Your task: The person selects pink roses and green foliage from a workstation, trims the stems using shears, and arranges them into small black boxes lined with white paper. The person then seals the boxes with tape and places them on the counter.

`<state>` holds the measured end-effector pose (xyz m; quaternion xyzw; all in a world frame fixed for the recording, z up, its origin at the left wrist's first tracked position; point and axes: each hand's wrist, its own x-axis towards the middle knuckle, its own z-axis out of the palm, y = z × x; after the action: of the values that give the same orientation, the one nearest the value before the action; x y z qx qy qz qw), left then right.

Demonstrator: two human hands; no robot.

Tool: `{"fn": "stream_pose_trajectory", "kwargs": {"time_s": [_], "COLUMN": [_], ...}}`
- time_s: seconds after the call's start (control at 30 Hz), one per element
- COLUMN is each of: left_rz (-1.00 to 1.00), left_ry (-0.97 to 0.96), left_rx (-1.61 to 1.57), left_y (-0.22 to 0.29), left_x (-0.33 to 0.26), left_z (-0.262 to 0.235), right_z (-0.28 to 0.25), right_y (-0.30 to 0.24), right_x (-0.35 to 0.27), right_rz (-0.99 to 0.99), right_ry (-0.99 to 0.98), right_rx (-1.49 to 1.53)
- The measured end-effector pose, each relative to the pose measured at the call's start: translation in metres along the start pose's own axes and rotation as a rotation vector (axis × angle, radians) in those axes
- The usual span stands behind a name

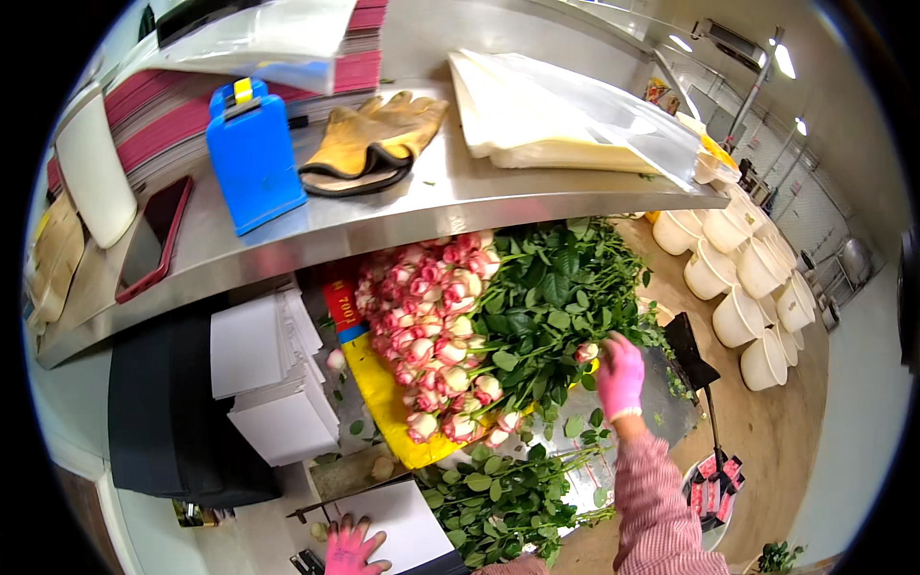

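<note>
Head view: from where I stand, the biggest thing is the steel shelf (pixel 460 208), crossing above the work. Below it lies the pile of roses (pixel 426 326), its long axis running roughly left to right, pink-and-white heads to the left and leafy stems (pixel 561 287) to the right. Part of it rests on a yellow sheet (pixel 383 398). Nearer the person is loose greenery (pixel 498 494), and left of that a white board (pixel 412 522).

The right hand (pixel 621 379), in a pink glove, is much the nearer one: it is at the lower right edge of the pile, on the stem side, with the heads well off to its left. The left hand (pixel 350 551), also gloved, is spread wide over the left part of the board, apart from the pile and nearer the person, with nothing visible in its grasp.

Smallest is a single rose head (pixel 586 353), just left of the right hand's fingertips. Those fingers look narrowed, but I can't tell whether they grip its stem.
</note>
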<state>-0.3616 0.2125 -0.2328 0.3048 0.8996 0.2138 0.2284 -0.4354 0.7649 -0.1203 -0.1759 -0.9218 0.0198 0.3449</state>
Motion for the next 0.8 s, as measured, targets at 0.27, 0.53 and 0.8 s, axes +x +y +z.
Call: {"fn": "stream_pose_trajectory", "kwargs": {"time_s": [0.27,0.53,0.8], "left_rz": [-0.025,-0.008,0.092], "left_ry": [-0.025,0.023,0.02], "left_rx": [0.058,0.073,0.114], "left_y": [0.012,-0.002,0.002], "left_x": [0.002,-0.007,-0.001], "left_z": [-0.012,0.009,-0.006], "right_z": [0.089,-0.089,-0.005], "right_y": [0.122,0.131,-0.064], "right_x": [-0.008,0.097,0.122], "right_rz": [0.225,0.02,-0.441], "right_ry": [-0.415,0.301,-0.195], "right_rx": [0.078,0.517,0.018]}}
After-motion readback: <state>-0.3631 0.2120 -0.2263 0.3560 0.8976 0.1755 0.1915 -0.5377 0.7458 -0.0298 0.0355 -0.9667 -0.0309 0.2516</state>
